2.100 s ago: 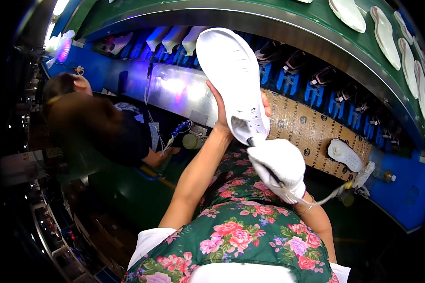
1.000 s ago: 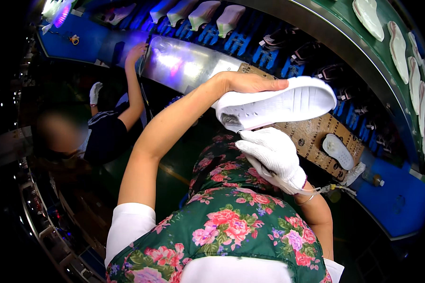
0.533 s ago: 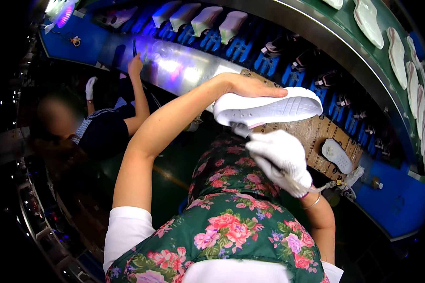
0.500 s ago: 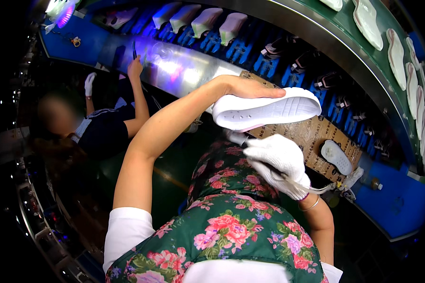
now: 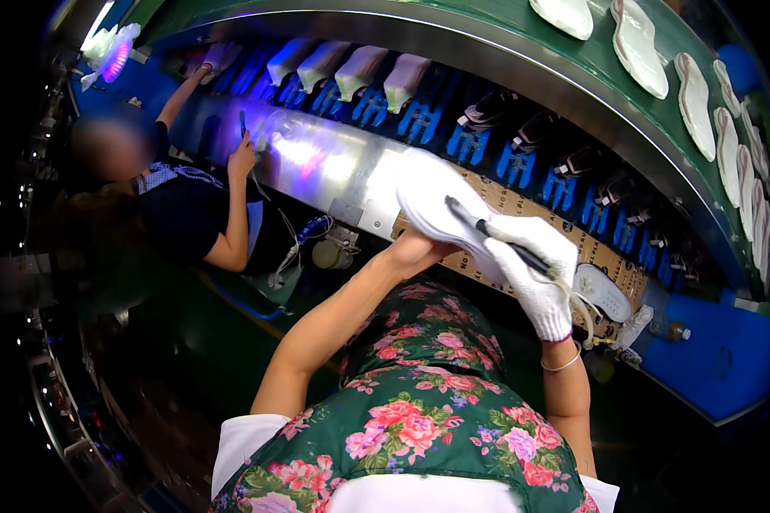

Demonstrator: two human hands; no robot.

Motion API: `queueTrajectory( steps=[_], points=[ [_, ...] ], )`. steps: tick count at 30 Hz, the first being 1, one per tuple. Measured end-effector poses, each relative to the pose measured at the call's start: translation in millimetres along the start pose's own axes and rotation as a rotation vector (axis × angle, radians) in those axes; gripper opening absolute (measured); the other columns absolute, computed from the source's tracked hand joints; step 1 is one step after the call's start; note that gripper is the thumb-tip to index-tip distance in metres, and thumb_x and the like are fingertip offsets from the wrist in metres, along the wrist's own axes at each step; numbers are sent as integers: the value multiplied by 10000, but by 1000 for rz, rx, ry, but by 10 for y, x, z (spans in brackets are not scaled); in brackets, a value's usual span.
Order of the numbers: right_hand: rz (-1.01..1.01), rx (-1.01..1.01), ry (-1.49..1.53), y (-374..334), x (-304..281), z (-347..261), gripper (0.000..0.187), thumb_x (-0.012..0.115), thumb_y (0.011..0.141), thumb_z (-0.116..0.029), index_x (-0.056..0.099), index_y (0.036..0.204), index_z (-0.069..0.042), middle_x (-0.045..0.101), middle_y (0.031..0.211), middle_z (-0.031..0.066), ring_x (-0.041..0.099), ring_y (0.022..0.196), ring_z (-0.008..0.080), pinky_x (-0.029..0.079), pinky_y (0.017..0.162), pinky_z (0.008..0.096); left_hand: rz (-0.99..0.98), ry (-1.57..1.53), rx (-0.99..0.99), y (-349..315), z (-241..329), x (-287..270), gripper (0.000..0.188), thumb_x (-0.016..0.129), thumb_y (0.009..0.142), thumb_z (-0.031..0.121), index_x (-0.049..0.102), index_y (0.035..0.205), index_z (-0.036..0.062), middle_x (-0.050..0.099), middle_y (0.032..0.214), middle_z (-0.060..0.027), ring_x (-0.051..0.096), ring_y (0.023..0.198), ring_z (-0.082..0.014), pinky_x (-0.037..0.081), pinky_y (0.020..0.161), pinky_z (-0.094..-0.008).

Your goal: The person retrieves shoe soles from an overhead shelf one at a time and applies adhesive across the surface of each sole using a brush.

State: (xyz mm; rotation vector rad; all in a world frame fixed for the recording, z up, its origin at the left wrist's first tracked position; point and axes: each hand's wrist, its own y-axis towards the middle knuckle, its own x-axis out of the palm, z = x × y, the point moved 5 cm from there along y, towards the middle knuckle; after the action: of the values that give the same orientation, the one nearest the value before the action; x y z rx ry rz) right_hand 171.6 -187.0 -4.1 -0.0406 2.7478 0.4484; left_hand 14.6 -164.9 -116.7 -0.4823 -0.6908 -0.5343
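Observation:
Toward the middle of the view, a white shoe sole (image 5: pixel 428 190) is held up and tilted, smeared by motion. My bare left hand (image 5: pixel 421 250) grips its near edge from below. In a white knit glove, my right hand (image 5: pixel 535 256) is closed round a dark, slim brush (image 5: pixel 522 250) with a thin pale hose trailing from its back. The brush tip lies over the sole's inner face; whether it touches cannot be told. Another white sole (image 5: pixel 603 291) rests on the cardboard (image 5: pixel 505 201) beyond my right hand.
Blue racks (image 5: pixel 468 144) carry dark shoe uppers and pale blocks along the bench. Above them a green conveyor (image 5: pixel 505 26) bears several white soles. At the left a co-worker (image 5: pixel 188 205) reaches toward the racks. A bottle (image 5: pixel 678 331) lies on the blue surface at right.
The sole has turned and tilted, and my left hand has gone from its top to its near edge. My right hand has risen with the brush, from below the sole to over it.

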Motion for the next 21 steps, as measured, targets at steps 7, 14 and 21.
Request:
queueTrajectory(
  steps=[7,14,21],
  points=[
    [-3,-140,-17,-219,174,-228,205,769,740,-26,722,933,-76,724,914,100,697,807,250,545,733,337,136,-556,-3,-328,65,-111,709,414,969,547,352,1458,37,427,1440,-220,438,1299,-430,395,1074,-528],
    [120,-184,-42,-192,77,-378,242,752,739,10,725,968,-63,728,948,105,693,801,250,533,710,334,6,-492,89,-390,-87,1,923,603,783,590,315,1461,33,468,1381,-242,545,1191,-389,493,983,-485],
    [161,-170,-94,-99,-21,-493,207,784,707,14,715,896,-35,726,889,128,693,788,249,536,723,320,55,-339,49,-229,-125,142,1059,599,735,779,267,1506,134,434,1431,-201,467,1290,-370,383,1083,-544]
  ],
)
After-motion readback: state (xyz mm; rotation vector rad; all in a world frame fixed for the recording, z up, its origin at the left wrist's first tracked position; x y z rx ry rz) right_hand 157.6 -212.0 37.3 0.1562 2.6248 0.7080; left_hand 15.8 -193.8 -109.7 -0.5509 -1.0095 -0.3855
